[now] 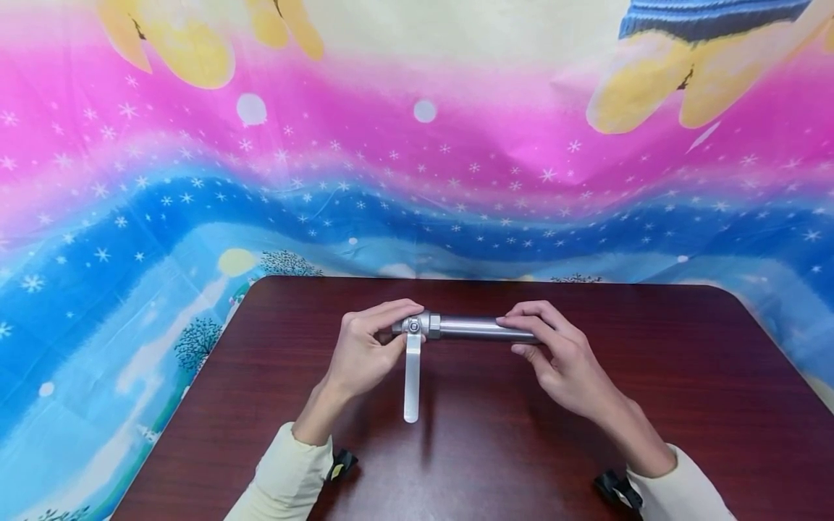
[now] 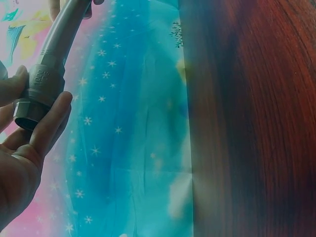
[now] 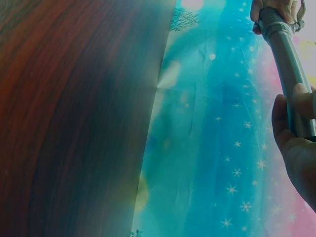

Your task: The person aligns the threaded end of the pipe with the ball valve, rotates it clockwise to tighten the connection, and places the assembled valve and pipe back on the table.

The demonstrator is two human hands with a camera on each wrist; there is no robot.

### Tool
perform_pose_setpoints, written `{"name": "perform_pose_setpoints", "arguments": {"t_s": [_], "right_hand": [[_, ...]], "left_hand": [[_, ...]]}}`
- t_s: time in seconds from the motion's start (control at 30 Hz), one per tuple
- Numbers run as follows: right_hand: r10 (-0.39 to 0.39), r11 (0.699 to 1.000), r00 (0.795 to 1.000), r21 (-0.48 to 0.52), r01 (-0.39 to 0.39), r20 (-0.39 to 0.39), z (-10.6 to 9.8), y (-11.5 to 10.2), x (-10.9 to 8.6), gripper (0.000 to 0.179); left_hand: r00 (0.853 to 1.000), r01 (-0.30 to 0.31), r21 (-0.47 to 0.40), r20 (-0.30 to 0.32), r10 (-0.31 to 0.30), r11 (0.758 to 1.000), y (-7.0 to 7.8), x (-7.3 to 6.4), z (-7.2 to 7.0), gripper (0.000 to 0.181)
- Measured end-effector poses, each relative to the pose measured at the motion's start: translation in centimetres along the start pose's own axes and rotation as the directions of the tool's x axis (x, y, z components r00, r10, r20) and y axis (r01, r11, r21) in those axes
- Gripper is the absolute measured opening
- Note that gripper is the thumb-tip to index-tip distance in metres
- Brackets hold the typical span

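Note:
A metal ball valve [image 1: 425, 325] with a flat lever handle [image 1: 413, 380] is joined to a straight steel pipe [image 1: 472, 327]; both are held level above the table. My left hand [image 1: 368, 347] grips the valve body at its open end, fingers over the top and thumb below. The right hand [image 1: 563, 358] holds the far end of the pipe between thumb and fingers. In the left wrist view the round open mouth of the valve [image 2: 30, 112] shows between the fingers. From the right wrist, the pipe [image 3: 289, 64] runs up to the valve. The lever points toward me.
A dark red wooden table [image 1: 469, 441] with rounded far corners lies beneath the hands. Behind it hangs a pink and blue printed cloth [image 1: 391, 174] with snowflakes. Black straps [image 1: 342, 463] sit at both wrists, over light sleeves [image 1: 287, 470].

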State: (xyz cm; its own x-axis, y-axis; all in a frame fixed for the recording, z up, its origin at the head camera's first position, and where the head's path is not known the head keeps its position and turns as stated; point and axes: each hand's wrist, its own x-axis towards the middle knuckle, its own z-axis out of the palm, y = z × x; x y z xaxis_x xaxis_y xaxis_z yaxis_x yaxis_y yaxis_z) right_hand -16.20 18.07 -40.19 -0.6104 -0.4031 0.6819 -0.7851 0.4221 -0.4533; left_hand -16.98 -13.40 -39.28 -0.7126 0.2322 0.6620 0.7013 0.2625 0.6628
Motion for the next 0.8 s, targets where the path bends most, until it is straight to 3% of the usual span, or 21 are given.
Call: {"name": "perform_pose_setpoints", "arguments": {"t_s": [0.23, 0.8], "right_hand": [[0.054, 0.998, 0.998, -0.021, -0.054, 0.017, -0.01, -0.11, -0.17, 0.056], [0.085, 0.996, 0.995, -0.034, -0.083, 0.059, 0.03, -0.37, -0.24, 0.062]], "left_hand": [[1.000, -0.020, 0.018, 0.002, 0.020, 1.000, -0.11, -0.02, -0.03, 0.042], [0.999, -0.036, 0.016, 0.002, 0.036, 0.999, -0.04, -0.07, 0.11, 0.047]]}}
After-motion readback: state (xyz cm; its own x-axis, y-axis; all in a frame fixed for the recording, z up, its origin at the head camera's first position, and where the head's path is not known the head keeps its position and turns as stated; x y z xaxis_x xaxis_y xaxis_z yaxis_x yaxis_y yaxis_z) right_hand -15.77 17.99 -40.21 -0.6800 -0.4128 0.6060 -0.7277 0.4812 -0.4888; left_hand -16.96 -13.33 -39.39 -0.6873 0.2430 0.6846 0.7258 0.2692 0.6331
